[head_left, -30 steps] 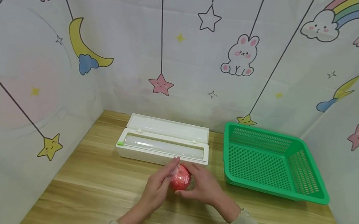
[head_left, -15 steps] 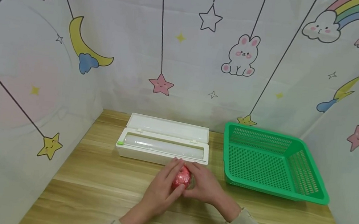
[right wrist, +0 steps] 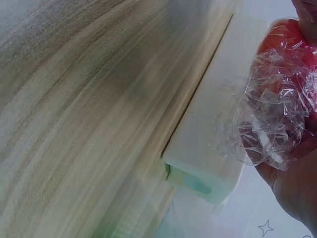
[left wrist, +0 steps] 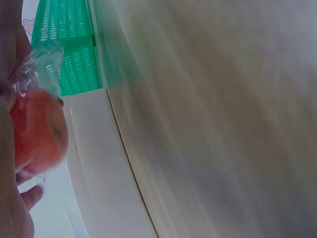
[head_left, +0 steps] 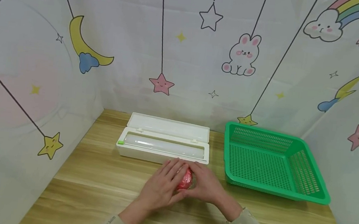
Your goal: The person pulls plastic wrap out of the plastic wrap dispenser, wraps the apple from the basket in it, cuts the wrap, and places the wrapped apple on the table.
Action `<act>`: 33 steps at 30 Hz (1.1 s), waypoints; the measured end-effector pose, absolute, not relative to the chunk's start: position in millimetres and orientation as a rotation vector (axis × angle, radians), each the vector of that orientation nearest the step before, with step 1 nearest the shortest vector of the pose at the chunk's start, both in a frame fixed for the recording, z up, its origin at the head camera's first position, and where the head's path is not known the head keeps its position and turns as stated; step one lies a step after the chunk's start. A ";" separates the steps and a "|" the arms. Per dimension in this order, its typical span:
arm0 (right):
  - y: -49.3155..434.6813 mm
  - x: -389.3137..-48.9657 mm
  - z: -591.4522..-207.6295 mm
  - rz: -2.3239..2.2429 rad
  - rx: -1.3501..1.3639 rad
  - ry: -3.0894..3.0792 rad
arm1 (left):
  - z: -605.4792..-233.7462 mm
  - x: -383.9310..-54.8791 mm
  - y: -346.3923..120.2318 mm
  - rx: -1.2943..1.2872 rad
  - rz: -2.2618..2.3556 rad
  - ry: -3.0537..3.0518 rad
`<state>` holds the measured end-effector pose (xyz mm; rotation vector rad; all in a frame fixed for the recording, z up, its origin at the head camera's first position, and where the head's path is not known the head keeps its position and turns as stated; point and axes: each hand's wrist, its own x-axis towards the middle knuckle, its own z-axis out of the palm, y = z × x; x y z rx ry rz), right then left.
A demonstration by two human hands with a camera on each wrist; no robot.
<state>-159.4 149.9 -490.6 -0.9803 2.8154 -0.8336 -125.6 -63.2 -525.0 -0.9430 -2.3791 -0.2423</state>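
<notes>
Between both hands is a red apple point(head_left: 185, 180) in clear plastic wrap, held just above the wooden table in front of the wrap box. My left hand point(head_left: 160, 186) lies over its left side and top, fingers bent across the wrap. My right hand point(head_left: 207, 185) grips the right side, thumb near and fingers at the far side. Seen from the left wrist, the apple's smooth underside point(left wrist: 42, 131) shows, with a tuft of film beside it. In the right wrist view, crumpled plastic wrap point(right wrist: 272, 119) bunches loosely at the right palm.
Behind the hands stands a long white cling film box point(head_left: 148, 156), lid raised, with a film roll point(head_left: 164, 146) inside. A green plastic basket point(head_left: 259, 168) sits to the right. Patterned cloth walls point(head_left: 133, 48) enclose the wooden table point(head_left: 92, 190).
My left hand has turned over and slid from the apple's left side onto its top, covering more of it. The apple has shifted slightly right; the right hand stays almost in place.
</notes>
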 end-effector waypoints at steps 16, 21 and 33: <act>151.0 -161.9 -489.3 -0.849 -0.969 2.816 | -514.2 -125.3 -68.9 -1.010 -0.312 -2.461; 149.8 -162.6 -484.2 -0.860 -0.962 2.810 | -509.8 -125.1 -70.8 -0.958 -0.428 -2.443; 149.0 -162.5 -474.3 -0.836 -0.954 2.835 | -502.7 -131.5 -75.0 -0.920 -0.419 -2.490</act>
